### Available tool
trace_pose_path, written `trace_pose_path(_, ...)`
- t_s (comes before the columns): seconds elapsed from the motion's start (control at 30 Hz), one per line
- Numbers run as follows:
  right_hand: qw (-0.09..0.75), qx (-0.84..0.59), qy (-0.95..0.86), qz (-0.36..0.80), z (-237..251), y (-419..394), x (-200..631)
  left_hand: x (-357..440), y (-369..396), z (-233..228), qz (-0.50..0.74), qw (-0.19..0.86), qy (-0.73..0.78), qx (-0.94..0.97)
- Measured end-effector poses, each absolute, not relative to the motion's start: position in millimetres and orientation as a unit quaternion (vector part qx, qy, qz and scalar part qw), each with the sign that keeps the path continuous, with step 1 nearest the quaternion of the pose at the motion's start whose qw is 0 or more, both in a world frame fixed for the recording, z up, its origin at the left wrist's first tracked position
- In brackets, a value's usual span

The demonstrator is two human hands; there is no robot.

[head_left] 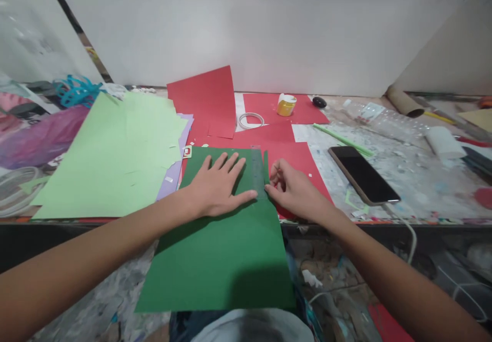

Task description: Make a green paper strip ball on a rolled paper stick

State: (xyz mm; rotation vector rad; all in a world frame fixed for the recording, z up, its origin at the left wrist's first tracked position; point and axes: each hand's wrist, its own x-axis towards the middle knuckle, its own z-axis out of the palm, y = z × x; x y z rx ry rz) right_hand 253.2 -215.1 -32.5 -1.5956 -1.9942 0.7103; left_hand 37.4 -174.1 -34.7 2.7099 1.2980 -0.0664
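Note:
A dark green sheet of paper (230,260) lies on the table and hangs over its front edge towards me. My left hand (215,185) is spread flat on the sheet, its thumb reaching onto a clear ruler (257,170). The ruler stands lengthwise near the sheet's right edge. Just right of the ruler, a narrow green strip (266,165) is parted from the sheet at its far end. My right hand (288,185) is closed, with thumb and fingertips pinching the strip's lower part at the ruler's edge. Its fingertips are partly hidden.
Light green sheets (115,162) lie left, over a purple one (175,173). Red sheets (207,101) lie behind, with a tape roll (251,121) and a small yellow jar (286,106). To the right are a phone (363,175) with a cable, a green stick (342,139) and a plastic bottle (384,119).

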Motion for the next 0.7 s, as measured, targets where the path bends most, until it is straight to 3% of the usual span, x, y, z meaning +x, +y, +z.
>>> trace_pose_path(0.43,0.277,-0.592,-0.706,0.273,-35.1,-128.4,270.8,51.1,-98.4,-39.3,-0.025,0.07,0.417,0.906)
trace_pose_path(0.7,0.276,-0.555,-0.727,0.297,-37.0,-120.0,282.4,63.3,-97.2,-28.9,0.0,0.081,0.346,0.935)
